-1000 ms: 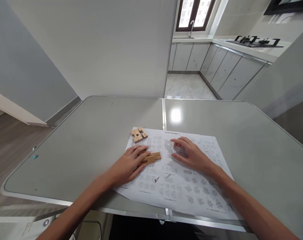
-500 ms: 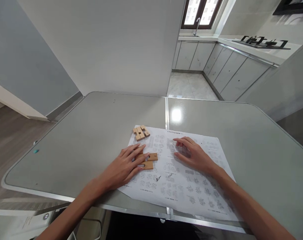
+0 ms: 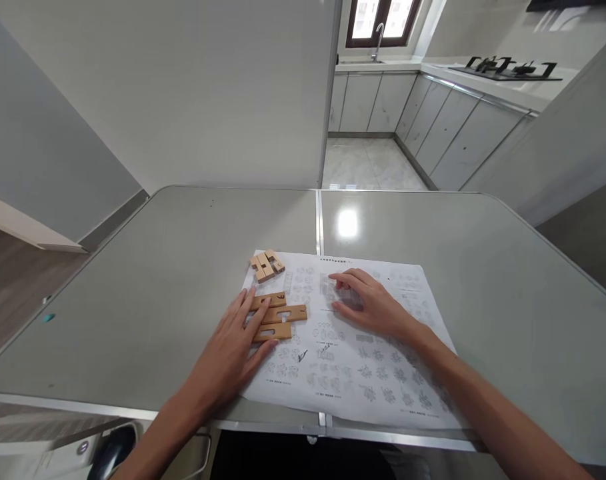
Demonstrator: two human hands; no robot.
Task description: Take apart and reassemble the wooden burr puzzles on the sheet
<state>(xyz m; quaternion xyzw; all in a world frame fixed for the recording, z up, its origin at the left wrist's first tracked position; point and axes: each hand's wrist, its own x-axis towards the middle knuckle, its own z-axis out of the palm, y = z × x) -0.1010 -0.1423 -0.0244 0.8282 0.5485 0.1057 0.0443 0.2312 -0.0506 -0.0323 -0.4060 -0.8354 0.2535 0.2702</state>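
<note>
Three flat wooden strips with slots lie side by side under and beside my left hand (image 3: 230, 347). The middle slotted strip (image 3: 299, 312) reaches farthest right, and dark marks show on the ends of the upper two. My left fingers are spread over the strips' left ends, hiding them. My right hand (image 3: 370, 303) is over a printed paper sheet (image 3: 353, 403); its index finger points at small drawings near the top, with the thumb apart and nothing held. Notched wooden blocks (image 3: 267, 265) sit together at the sheet's upper left corner.
The sheet lies across the seam of a grey folding table (image 3: 223, 233) with a metal edge. A small teal object (image 3: 49, 318) is near the table's left edge. Beyond stand a wall, kitchen cabinets (image 3: 367, 100) and a gas hob (image 3: 505, 70).
My left hand has drawn back leftward across the strips, showing more of their slots. My right hand keeps its place over the sheet. The whole view has shifted slightly.
</note>
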